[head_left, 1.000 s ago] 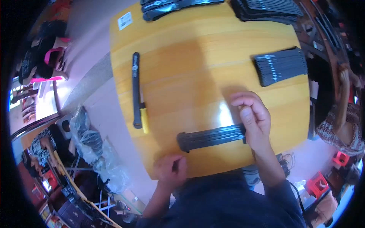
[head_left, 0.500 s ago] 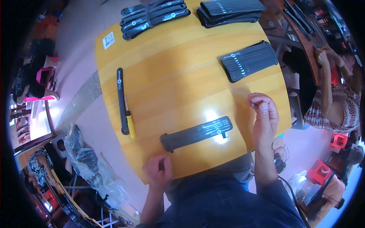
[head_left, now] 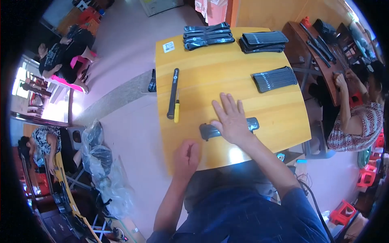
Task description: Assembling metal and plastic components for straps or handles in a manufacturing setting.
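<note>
One yellow desk (head_left: 259, 117) carries everything, and each place here is given from it. The right hand (head_left: 231, 119) lies flat on a dark strip (head_left: 206, 131) near the desk's near edge — fingers (head_left: 226, 104) spread and straight, palm down, covering the strip's middle so only its two ends show. The left hand (head_left: 186, 156) rests at the near edge of the desk, just left of the strip, fingers curled in loosely; whether they pinch anything cannot be told.

On the desk's left part lie two long things side by side, touching: one black bar (head_left: 173, 92) and one short yellow tool (head_left: 176, 114) at its near end. At the far edge sit two stacks — one of dark curved strips (head_left: 207, 35) and, to its right, one of flat black packs (head_left: 263, 41). A third stack of black packs (head_left: 274, 78) lies toward the desk's right edge, well apart from the hand. One small white label (head_left: 168, 47) is stuck at the far left corner.

Right of the desk a person in a patterned top (head_left: 356, 121) sits at another table
</note>
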Demonstrator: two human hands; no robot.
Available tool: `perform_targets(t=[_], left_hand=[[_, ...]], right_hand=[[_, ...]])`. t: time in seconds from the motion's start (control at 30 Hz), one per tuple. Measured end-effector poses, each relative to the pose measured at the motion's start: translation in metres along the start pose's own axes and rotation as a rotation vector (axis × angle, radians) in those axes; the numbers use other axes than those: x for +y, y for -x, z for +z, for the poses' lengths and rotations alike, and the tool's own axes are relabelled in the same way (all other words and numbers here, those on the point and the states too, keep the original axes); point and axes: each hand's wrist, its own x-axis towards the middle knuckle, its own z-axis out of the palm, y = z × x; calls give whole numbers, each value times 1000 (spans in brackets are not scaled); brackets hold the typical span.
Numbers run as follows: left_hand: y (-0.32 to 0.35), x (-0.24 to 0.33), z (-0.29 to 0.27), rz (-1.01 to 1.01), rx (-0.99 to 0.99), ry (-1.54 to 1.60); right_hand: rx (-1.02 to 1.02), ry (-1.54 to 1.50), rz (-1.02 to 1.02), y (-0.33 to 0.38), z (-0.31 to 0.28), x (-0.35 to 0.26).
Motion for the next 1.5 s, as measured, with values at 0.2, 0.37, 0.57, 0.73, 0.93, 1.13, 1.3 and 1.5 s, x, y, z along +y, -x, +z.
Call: perform_targets(t=[0.2, 0.37, 0.57, 0.73, 0.93, 1.13, 1.3, 1.5], left_hand=[[29, -20, -5, 255, 58, -192], [27, -17, 5, 341, 114, -233], [31, -17, 2, 305, 104, -181], [30, -16, 0, 347, 123, -242], [29, -17, 3, 330, 110, -186], [28, -19, 8, 323, 129, -193], [28, -19, 7, 322, 156, -221], [27, -16, 8, 303, 117, -223]], right_hand=[[-40, 1, -78, -36, 20, -65], [168, -93, -145, -48, 40, -88], [242, -179, -64, -29, 28, -58], [348, -78, 27, -8, 13, 12], [373, 1, 130, 19, 1, 67], [389, 40, 110, 18, -3, 65], [377, -79, -10, -11, 2, 7], [335, -131, -12, -14, 6, 27]])
